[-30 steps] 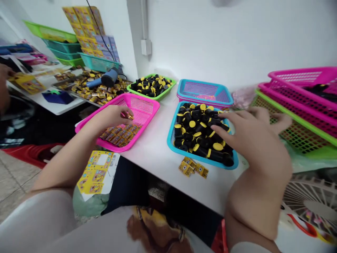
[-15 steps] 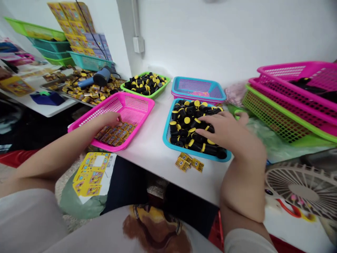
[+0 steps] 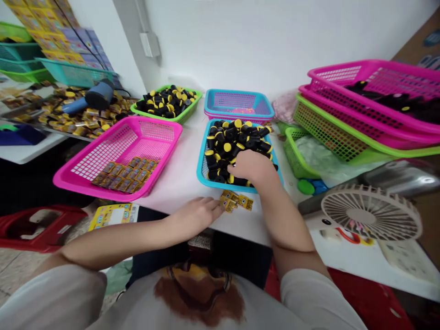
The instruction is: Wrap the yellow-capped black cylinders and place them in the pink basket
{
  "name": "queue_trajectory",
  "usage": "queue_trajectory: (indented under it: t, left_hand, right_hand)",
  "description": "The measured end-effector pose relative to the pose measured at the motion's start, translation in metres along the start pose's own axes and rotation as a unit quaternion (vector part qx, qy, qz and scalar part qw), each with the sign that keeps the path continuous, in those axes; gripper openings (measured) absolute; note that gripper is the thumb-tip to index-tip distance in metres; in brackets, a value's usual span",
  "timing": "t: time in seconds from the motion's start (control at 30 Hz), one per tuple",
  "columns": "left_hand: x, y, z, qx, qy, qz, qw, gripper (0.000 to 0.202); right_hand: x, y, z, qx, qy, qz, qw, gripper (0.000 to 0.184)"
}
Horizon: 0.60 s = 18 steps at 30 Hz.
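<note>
My right hand (image 3: pixel 252 167) is inside the blue basket (image 3: pixel 202 176), over a heap of small black cylinders with yellow caps (image 3: pixel 237 137). Its fingers are curled down and pressed together, and whatever they grip is hidden. My left hand (image 3: pixel 197 215) lies palm down near the table's front edge, fingers stretched out. Its fingertips reach the small yellow printed packets (image 3: pixel 237 201) in front of the blue basket. To the left, a pink basket (image 3: pixel 161 156) holds rows of wrapped yellow-brown pieces (image 3: pixel 127 174).
A green basket (image 3: pixel 197 103) of more capped cylinders stands behind. Empty-looking blue basket (image 3: pixel 240 98) sits at the wall. Stacked pink and green baskets (image 3: pixel 364 110) and a fan (image 3: pixel 371 213) are on the right. A blue tool (image 3: pixel 99 94) lies over packed pieces at left.
My left hand has left the pink basket and moved right to the yellow packets. My right hand has shifted to the front of the blue basket and its fingers have closed. The view has turned right.
</note>
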<state>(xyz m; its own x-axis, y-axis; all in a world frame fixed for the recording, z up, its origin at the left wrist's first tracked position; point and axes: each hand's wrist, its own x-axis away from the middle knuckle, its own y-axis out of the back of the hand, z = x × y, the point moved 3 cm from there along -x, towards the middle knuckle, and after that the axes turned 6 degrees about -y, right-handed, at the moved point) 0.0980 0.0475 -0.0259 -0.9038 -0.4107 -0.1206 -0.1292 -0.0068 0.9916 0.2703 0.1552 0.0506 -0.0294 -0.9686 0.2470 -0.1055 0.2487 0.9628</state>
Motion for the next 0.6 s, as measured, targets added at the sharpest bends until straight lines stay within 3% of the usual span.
queue_trajectory:
  t: [0.13, 0.23, 0.33, 0.47, 0.6]
  left_hand:
    - [-0.022, -0.041, 0.008, -0.082, -0.018, 0.023, 0.996, 0.04]
    - [-0.028, -0.049, 0.017, -0.084, -0.049, 0.023, 0.995, 0.041]
    - [-0.027, -0.053, 0.017, -0.092, -0.08, 0.018, 0.992, 0.04]
    - [-0.014, -0.06, 0.004, -0.094, -0.114, 0.0, 0.989, 0.039]
    - [0.017, -0.065, -0.011, -0.088, -0.11, -0.012, 0.99, 0.041]
  right_hand:
    - [-0.001, 0.004, 0.0, 0.001, 0.038, -0.002, 0.999, 0.043]
    - [0.003, 0.011, -0.01, -0.004, 0.093, -0.018, 0.995, 0.046]
    - [0.012, 0.02, -0.021, -0.029, 0.145, -0.056, 0.987, 0.035]
    - [0.03, 0.028, -0.031, -0.075, 0.193, -0.09, 0.974, 0.025]
    - [0.046, 0.032, -0.036, -0.107, 0.199, -0.094, 0.97, 0.021]
